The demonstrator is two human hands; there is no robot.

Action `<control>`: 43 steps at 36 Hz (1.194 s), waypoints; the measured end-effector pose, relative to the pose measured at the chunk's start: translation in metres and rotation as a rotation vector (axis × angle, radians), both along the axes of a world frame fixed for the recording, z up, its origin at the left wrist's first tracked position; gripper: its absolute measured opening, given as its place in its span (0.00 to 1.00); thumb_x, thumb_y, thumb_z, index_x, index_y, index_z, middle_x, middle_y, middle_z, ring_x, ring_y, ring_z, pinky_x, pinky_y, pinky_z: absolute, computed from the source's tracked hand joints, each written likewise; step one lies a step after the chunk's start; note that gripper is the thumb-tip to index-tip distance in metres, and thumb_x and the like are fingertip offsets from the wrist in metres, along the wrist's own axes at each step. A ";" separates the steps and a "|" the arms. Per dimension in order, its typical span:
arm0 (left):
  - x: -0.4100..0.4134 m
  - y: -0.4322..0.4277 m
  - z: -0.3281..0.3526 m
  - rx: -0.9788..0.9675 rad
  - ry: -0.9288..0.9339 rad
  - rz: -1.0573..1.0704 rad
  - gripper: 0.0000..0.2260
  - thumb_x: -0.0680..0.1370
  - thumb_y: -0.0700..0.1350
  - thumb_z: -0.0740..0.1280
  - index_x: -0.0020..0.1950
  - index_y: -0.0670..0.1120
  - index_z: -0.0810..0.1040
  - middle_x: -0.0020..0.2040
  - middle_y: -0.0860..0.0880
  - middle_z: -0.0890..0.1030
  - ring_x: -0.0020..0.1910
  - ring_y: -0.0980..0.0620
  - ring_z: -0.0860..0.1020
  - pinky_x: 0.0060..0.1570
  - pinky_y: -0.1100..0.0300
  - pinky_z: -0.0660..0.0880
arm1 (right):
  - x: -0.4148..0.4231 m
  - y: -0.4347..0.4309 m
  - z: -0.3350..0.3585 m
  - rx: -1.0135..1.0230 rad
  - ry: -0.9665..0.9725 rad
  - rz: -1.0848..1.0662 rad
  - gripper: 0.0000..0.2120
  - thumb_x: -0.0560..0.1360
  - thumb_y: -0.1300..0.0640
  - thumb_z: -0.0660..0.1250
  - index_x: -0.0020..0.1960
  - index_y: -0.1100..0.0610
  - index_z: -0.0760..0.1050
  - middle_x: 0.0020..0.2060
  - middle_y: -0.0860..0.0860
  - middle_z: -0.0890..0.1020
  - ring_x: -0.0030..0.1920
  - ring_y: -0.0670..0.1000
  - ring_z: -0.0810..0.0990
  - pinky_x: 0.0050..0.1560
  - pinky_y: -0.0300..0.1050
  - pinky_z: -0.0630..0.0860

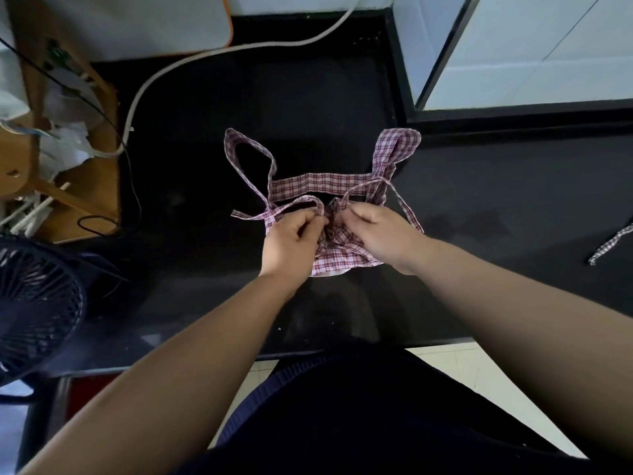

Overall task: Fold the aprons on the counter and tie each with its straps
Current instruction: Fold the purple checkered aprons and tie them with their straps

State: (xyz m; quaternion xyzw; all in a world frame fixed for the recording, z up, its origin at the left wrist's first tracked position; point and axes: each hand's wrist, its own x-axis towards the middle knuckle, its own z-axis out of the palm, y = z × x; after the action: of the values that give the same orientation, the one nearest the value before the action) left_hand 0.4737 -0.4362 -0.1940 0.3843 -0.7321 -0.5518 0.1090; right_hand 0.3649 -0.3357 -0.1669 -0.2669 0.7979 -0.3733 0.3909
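Observation:
A red-and-white checked apron [339,258] lies folded into a small bundle on the black counter [205,186]. Its wide band [322,183] stretches across behind the bundle, and the neck strap loops up at the far left [239,149] and far right [394,149]. My left hand [291,238] pinches a thin strap loop at the bundle's left side. My right hand [373,228] pinches the other strap loop just to the right. The two hands nearly meet over the middle of the bundle, where the straps cross. The knot itself is hidden behind my fingers.
A second checked strap [613,245] pokes in at the right edge. A dark fan [34,303] stands at the left, with a wooden rack [68,166] behind it. A white hose [191,60] curves along the back. A white box [531,46] sits at the back right.

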 end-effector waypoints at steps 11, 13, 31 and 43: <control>-0.006 -0.015 0.006 0.183 -0.136 -0.184 0.08 0.78 0.44 0.66 0.50 0.55 0.83 0.36 0.61 0.80 0.33 0.65 0.74 0.38 0.71 0.68 | 0.000 -0.002 -0.009 0.159 0.288 0.446 0.11 0.82 0.50 0.52 0.44 0.47 0.69 0.42 0.44 0.68 0.53 0.50 0.69 0.58 0.58 0.69; -0.003 -0.018 0.010 0.310 -0.096 -0.195 0.09 0.77 0.39 0.65 0.45 0.52 0.83 0.36 0.60 0.80 0.35 0.64 0.74 0.39 0.71 0.69 | 0.000 -0.006 -0.003 0.269 0.334 0.489 0.15 0.82 0.49 0.50 0.56 0.51 0.73 0.48 0.47 0.68 0.57 0.53 0.70 0.61 0.56 0.69; 0.011 -0.034 0.000 0.349 -0.127 -0.260 0.10 0.79 0.46 0.66 0.58 0.48 0.81 0.57 0.51 0.82 0.59 0.54 0.77 0.67 0.55 0.70 | -0.007 -0.028 0.002 0.320 0.049 0.231 0.27 0.79 0.38 0.53 0.34 0.59 0.71 0.33 0.53 0.70 0.39 0.52 0.71 0.48 0.50 0.72; 0.010 -0.039 0.007 0.467 0.052 -0.143 0.05 0.75 0.40 0.70 0.48 0.47 0.84 0.48 0.49 0.85 0.51 0.55 0.83 0.53 0.63 0.78 | -0.009 -0.025 -0.001 0.329 0.067 0.288 0.25 0.73 0.41 0.67 0.28 0.54 0.62 0.24 0.48 0.66 0.26 0.47 0.65 0.29 0.42 0.62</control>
State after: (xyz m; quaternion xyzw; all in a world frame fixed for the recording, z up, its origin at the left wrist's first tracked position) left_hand 0.4840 -0.4754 -0.1871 0.3319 -0.6071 -0.7220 -0.0031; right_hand 0.3563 -0.3607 -0.1674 -0.3228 0.8143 -0.1694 0.4517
